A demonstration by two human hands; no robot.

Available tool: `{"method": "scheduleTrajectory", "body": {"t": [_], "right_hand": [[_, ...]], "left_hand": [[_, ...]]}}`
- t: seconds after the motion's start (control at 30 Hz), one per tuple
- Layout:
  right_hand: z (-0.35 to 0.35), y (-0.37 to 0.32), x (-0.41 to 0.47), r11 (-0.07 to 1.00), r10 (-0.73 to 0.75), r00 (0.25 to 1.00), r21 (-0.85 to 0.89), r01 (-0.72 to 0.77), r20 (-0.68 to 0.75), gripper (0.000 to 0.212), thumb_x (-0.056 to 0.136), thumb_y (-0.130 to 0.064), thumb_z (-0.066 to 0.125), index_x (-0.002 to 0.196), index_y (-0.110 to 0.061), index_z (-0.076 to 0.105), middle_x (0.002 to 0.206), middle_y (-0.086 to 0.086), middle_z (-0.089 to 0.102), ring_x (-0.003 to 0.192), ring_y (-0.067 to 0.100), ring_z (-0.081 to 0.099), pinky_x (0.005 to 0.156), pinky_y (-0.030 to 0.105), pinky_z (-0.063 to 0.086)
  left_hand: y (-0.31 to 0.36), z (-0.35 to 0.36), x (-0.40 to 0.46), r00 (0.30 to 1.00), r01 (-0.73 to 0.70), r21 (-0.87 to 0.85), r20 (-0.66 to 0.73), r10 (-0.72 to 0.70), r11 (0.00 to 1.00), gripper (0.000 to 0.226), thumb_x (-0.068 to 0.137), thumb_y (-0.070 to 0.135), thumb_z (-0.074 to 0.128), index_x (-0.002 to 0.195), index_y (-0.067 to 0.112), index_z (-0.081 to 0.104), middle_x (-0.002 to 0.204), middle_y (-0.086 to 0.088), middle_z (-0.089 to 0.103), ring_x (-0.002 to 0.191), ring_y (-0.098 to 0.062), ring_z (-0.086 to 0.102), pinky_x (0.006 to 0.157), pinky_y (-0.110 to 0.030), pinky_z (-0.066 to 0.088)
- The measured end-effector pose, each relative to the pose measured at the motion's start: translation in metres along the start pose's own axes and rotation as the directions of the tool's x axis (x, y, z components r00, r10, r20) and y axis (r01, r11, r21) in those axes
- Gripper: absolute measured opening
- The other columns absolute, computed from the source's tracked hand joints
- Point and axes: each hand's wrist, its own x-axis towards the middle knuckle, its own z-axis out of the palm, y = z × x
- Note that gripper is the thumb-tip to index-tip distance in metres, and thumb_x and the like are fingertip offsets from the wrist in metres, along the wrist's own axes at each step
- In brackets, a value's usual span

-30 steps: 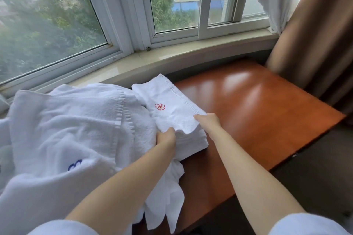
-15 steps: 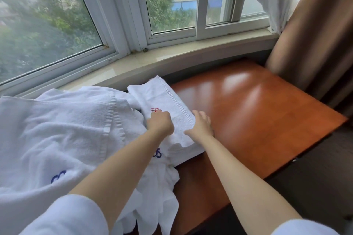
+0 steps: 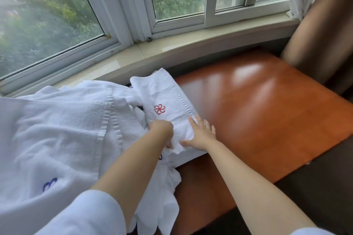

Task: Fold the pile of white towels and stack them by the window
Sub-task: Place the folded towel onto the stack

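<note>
1. Folded white terry towel with a red flower emblem (image 3: 166,108) lies on the glossy reddish-brown wooden desk (image 3: 257,112), far-left part, just below the pale stone window sill (image 3: 172,51).
2. Left hand (image 3: 162,131): fingers curled into the towel's near-left edge, gripping cloth. Right hand (image 3: 200,133): fingers straight and spread, pressing flat on the near-right corner, holding nothing.
3. Loose pile of white towels with blue emblems (image 3: 63,131) touches the folded towel's left side and hangs over the near desk edge.
4. Risk: pile could drag or spill onto the fold; lifting the left hand carelessly could pull layers open.
5. Towel's long axis runs near-right to far-left, toward the window; ribbed border along its right edge.
</note>
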Motion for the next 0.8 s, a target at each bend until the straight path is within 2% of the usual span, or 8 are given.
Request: {"method": "scheduleTrajectory", "body": {"t": [0.07,0.17,0.3,0.37,0.5,0.63,0.73,0.8], "right_hand": [[-0.009,-0.013,-0.008,0.997,0.020,0.992,0.076,-0.011,-0.127,0.079,0.085,-0.046,0.066,0.151,-0.027,0.028,0.162,-0.001,0.011,0.149,0.024,0.003,0.119,0.046,0.002],[-0.031,-0.047,-0.019,0.956,0.005,0.959,0.281,0.078,-0.282,0.051,0.089,-0.026,0.062,0.138,-0.020,0.049,0.148,-0.001,0.043,0.138,0.021,0.035,0.106,0.031,0.030],[-0.046,-0.108,-0.042,0.875,-0.042,0.942,0.443,0.196,-0.334,0.036,0.089,-0.018,0.062,0.125,-0.013,0.060,0.128,0.002,0.061,0.119,0.020,0.055,0.096,0.028,0.043],[-0.042,-0.137,-0.058,0.865,-0.048,0.943,0.459,0.205,-0.331,0.032,0.089,-0.017,0.061,0.121,-0.013,0.062,0.121,0.003,0.064,0.114,0.020,0.058,0.092,0.027,0.044],[-0.033,-0.182,-0.094,0.850,-0.028,0.921,0.476,0.226,-0.388,0.029,0.091,-0.016,0.055,0.119,-0.013,0.063,0.118,0.003,0.064,0.110,0.021,0.058,0.082,0.023,0.040],[-0.026,-0.224,-0.128,0.858,-0.033,0.884,0.441,0.264,-0.467,0.028,0.092,-0.027,0.056,0.116,-0.014,0.063,0.118,0.003,0.065,0.109,0.021,0.058,0.085,0.027,0.043],[-0.012,-0.250,-0.145,0.884,-0.089,0.929,0.401,0.240,-0.360,0.067,0.084,-0.057,0.061,0.137,-0.018,0.049,0.139,0.002,0.051,0.128,0.025,0.048,0.104,0.040,0.039],[0.003,-0.261,-0.153,0.963,-0.076,0.945,0.222,0.152,-0.319,0.070,0.083,-0.061,0.060,0.135,-0.017,0.048,0.148,0.003,0.038,0.131,0.029,0.044,0.102,0.041,0.036]], "left_hand": [[-0.010,-0.015,-0.010,0.999,-0.026,-0.012,-0.044,0.026,1.000,0.053,0.089,0.037,0.067,0.129,0.009,0.048,0.129,-0.004,0.055,0.118,-0.027,0.056,0.090,-0.036,0.047],[-0.038,-0.032,-0.037,0.954,-0.060,-0.061,-0.299,0.039,0.996,0.026,0.093,0.009,0.054,0.118,0.006,0.056,0.124,-0.008,0.059,0.109,-0.027,0.059,0.076,-0.033,0.046],[-0.093,-0.037,-0.080,0.838,-0.064,-0.172,-0.545,-0.041,0.983,0.033,0.089,-0.002,0.048,0.117,0.010,0.060,0.124,-0.009,0.058,0.112,-0.030,0.057,0.077,-0.032,0.044],[-0.118,-0.029,-0.101,0.767,-0.146,-0.268,-0.639,-0.062,0.952,0.036,0.087,-0.004,0.045,0.110,0.016,0.063,0.128,-0.007,0.058,0.116,-0.029,0.056,0.087,-0.034,0.047],[-0.149,-0.012,-0.143,0.672,-0.286,-0.321,-0.739,-0.050,0.903,0.052,0.087,-0.005,0.038,0.125,0.020,0.062,0.132,-0.003,0.057,0.121,-0.025,0.052,0.095,-0.033,0.045],[-0.187,0.020,-0.173,0.641,-0.272,-0.335,-0.762,-0.089,0.902,0.050,0.087,-0.002,0.039,0.124,0.022,0.062,0.132,-0.003,0.056,0.121,-0.025,0.052,0.095,-0.035,0.046],[-0.215,0.047,-0.189,0.636,-0.238,-0.366,-0.759,-0.141,0.900,0.048,0.088,0.001,0.042,0.127,0.024,0.060,0.136,-0.001,0.054,0.126,-0.022,0.049,0.095,-0.032,0.042],[-0.232,0.066,-0.195,0.633,-0.228,-0.379,-0.757,-0.158,0.897,0.046,0.090,0.003,0.045,0.129,0.023,0.058,0.138,-0.001,0.052,0.127,-0.021,0.048,0.098,-0.031,0.041]]}}
